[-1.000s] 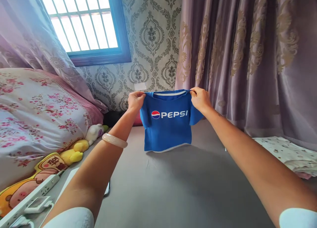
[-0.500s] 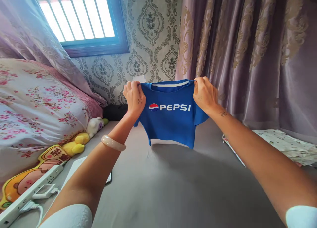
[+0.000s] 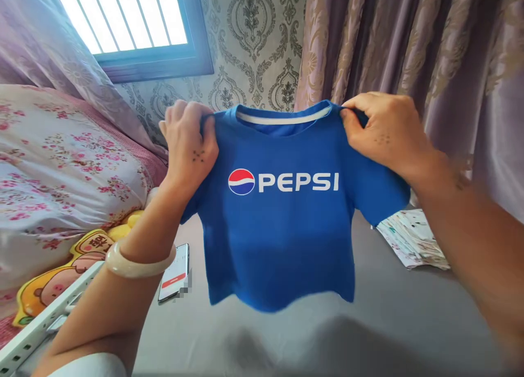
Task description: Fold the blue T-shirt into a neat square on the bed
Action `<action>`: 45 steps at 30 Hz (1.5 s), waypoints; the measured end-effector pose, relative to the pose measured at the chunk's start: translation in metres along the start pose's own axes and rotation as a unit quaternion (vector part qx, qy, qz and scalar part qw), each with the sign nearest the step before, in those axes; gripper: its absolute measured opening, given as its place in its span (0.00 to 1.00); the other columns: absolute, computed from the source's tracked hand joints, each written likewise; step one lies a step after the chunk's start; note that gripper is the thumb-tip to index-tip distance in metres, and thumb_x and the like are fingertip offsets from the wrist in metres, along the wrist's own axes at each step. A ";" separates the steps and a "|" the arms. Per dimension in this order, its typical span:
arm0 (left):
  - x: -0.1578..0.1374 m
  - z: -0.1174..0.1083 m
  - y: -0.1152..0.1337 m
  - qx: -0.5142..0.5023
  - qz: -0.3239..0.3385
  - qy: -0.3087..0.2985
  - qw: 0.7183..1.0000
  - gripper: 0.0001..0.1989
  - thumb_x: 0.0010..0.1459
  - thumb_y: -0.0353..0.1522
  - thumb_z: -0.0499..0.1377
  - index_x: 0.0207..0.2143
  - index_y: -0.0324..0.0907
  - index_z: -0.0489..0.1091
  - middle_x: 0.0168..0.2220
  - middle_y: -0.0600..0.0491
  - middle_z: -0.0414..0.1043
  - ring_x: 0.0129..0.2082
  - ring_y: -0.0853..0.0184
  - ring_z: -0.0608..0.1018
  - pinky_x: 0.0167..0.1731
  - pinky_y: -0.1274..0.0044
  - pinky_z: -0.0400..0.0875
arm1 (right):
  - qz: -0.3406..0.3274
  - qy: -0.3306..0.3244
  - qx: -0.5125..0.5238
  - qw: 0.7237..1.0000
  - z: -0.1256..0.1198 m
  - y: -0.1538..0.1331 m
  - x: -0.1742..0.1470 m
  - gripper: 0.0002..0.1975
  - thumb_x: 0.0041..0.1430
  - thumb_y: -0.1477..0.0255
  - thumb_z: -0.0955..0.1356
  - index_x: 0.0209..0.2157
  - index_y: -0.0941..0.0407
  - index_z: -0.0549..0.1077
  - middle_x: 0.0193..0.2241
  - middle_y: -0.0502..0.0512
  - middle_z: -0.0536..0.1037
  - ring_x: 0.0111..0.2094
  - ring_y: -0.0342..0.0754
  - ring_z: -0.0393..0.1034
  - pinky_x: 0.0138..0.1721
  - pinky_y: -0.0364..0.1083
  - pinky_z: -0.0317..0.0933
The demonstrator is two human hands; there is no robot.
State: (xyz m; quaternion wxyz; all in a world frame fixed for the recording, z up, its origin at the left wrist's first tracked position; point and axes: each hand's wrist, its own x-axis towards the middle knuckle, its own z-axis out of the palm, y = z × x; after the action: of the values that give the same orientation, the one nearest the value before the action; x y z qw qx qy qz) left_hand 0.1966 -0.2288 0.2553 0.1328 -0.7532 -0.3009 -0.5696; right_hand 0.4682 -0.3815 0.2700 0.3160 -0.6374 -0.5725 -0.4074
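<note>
A small blue T-shirt [image 3: 282, 235] with a white PEPSI print hangs spread open in front of me, its front facing me and its neckline at the top. My left hand [image 3: 190, 142] pinches it at the left shoulder, fingers closed on the cloth. At the opposite shoulder my right hand [image 3: 385, 126] grips the fabric between thumb and fingers. The short sleeves droop outward under both hands. The hem hangs loose above the grey sheet [image 3: 196, 339].
On the left lie a phone [image 3: 175, 273], a white power strip [image 3: 24, 341], a pig-patterned cushion [image 3: 53, 284] and flowered bedding [image 3: 73, 186]. A stack of folded cloth [image 3: 413, 240] sits at the right. Behind are a barred window [image 3: 126, 17] and purple curtains [image 3: 393, 44].
Both hands have come nearer and moved farther apart, bringing the T-shirt closer, so it appears larger and stretched wider. The phone now shows beside my left arm.
</note>
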 end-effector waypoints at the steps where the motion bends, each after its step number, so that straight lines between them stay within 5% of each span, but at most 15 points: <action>1: -0.002 0.010 -0.005 0.005 -0.001 -0.019 1.000 0.07 0.63 0.32 0.51 0.39 0.44 0.67 0.42 0.50 0.66 0.51 0.56 0.67 0.53 0.59 0.57 | 0.002 -0.024 -0.001 1.000 0.009 0.003 0.001 0.14 0.64 0.69 0.60 0.43 0.56 0.75 0.41 0.58 0.77 0.45 0.56 0.69 0.47 0.53 0.61; 9: -0.095 0.124 -0.045 0.049 -0.058 -0.246 0.966 0.11 0.62 0.31 0.48 0.41 0.42 0.68 0.43 0.45 0.69 0.47 0.55 0.68 0.45 0.64 0.60 | 0.064 -0.272 -0.026 0.960 0.124 0.019 -0.062 0.14 0.63 0.70 0.59 0.41 0.54 0.76 0.40 0.57 0.78 0.41 0.55 0.71 0.40 0.51 0.61; 15: -0.157 0.173 -0.057 0.040 -0.097 -0.336 0.936 0.14 0.64 0.33 0.46 0.44 0.44 0.70 0.44 0.46 0.69 0.47 0.57 0.69 0.43 0.67 0.60 | 0.081 -0.359 -0.040 0.929 0.173 0.010 -0.126 0.17 0.67 0.70 0.55 0.43 0.55 0.73 0.43 0.60 0.75 0.42 0.54 0.71 0.40 0.49 0.60; 21: -0.175 0.201 -0.067 0.005 -0.157 -0.340 0.927 0.15 0.61 0.44 0.53 0.43 0.47 0.73 0.41 0.47 0.70 0.46 0.57 0.69 0.43 0.68 0.59 | 0.102 -0.375 -0.042 0.920 0.193 0.014 -0.149 0.18 0.68 0.68 0.53 0.43 0.53 0.71 0.44 0.60 0.74 0.42 0.54 0.70 0.39 0.49 0.58; 28: -0.181 0.223 -0.071 0.003 -0.196 -0.311 0.930 0.13 0.61 0.42 0.54 0.40 0.47 0.75 0.39 0.47 0.70 0.45 0.58 0.69 0.44 0.68 0.58 | 0.105 -0.382 -0.042 0.917 0.221 0.022 -0.151 0.20 0.68 0.67 0.52 0.46 0.50 0.71 0.45 0.61 0.73 0.41 0.54 0.71 0.38 0.51 0.59; 45: -0.198 0.295 -0.099 0.084 -0.157 -0.365 0.914 0.15 0.63 0.39 0.51 0.40 0.45 0.76 0.41 0.45 0.69 0.45 0.56 0.68 0.42 0.67 0.57 | 0.080 -0.433 -0.031 0.897 0.322 0.049 -0.166 0.20 0.68 0.71 0.52 0.48 0.54 0.71 0.45 0.66 0.73 0.43 0.56 0.71 0.40 0.51 0.59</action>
State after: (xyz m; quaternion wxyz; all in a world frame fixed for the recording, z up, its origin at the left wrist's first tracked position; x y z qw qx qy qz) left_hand 0.3329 -0.0507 -0.0378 -0.0150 -0.8377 -0.4894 -0.2418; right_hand 0.5655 -0.1874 -0.0240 0.0485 -0.8038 -0.5874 -0.0815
